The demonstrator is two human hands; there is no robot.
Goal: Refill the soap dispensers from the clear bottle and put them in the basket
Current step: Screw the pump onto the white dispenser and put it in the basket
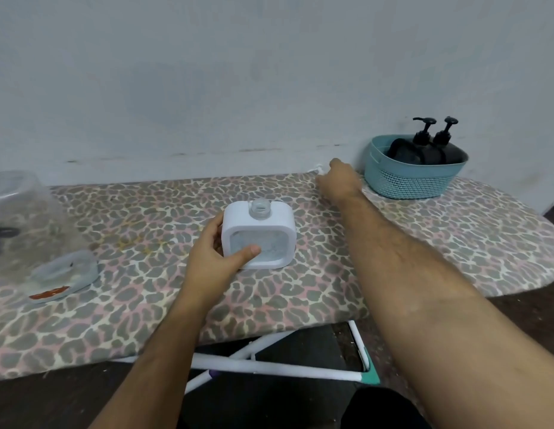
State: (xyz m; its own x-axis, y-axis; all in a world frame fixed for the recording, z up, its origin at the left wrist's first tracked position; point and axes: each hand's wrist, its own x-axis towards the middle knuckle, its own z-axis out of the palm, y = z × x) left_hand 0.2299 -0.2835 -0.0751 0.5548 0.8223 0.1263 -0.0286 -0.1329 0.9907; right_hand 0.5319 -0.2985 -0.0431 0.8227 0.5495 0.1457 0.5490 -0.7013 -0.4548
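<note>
Clear bottle [21,212] is seen blurred at the left edge of the ironing board [455,243], a clear lid-like piece [65,270] just beside it.

White dispenser [259,235] stands upright mid-board, neck uncapped. It is gripped by the left hand [213,258], thumb across its front face.

Right hand [339,181] is stretched toward the far edge, near a small white object [319,168]; whether anything is held cannot be told.

Basket [415,178] sits at the far right corner, two black dispensers [430,147] already inside.

Step judged: capping the white dispenser. The pump must be fetched, seated and screwed on, then the dispenser carried to the basket.
</note>
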